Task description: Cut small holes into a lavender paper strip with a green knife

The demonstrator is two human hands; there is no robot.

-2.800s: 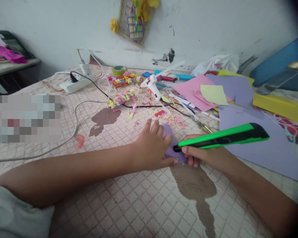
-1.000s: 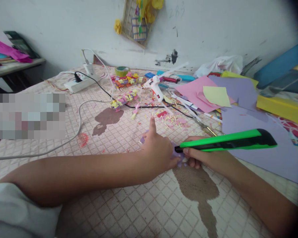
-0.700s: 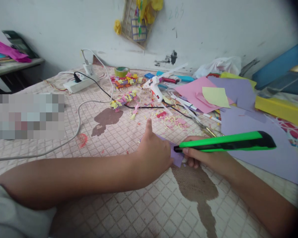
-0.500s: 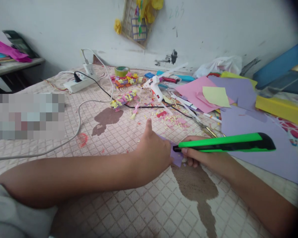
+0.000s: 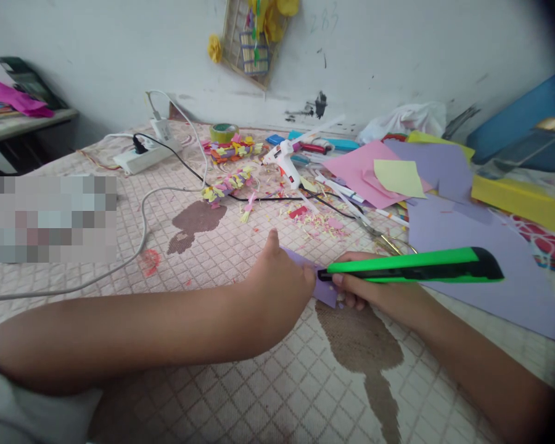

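A green and black utility knife point(image 5: 407, 265) is gripped near its front end by my right hand point(image 5: 356, 287), its handle reaching out to the right. The knife's tip is at a small piece of purple paper point(image 5: 324, 293). My left hand point(image 5: 277, 290) holds that paper, thumb sticking up and the other fingers curled over it, partly hidden. Above my left hand lie small paper scraps point(image 5: 328, 225) in yellow and pink. Gold-handled scissors point(image 5: 388, 242) rest just beyond my right hand.
A white glue gun point(image 5: 284, 163) stands behind with its black cord. Fringed paper rolls point(image 5: 229, 185), green tape point(image 5: 224, 132) and a power strip point(image 5: 145, 157) sit farther back. Purple sheets point(image 5: 481, 277) and pink paper point(image 5: 351, 172) cover the right side. A grey cable point(image 5: 143, 222) crosses the left.
The camera view has shifted slightly. My left hand has moved slightly down and left against the tablecloth, and more purple paper shows beside its thumb. Both hands keep their holds.
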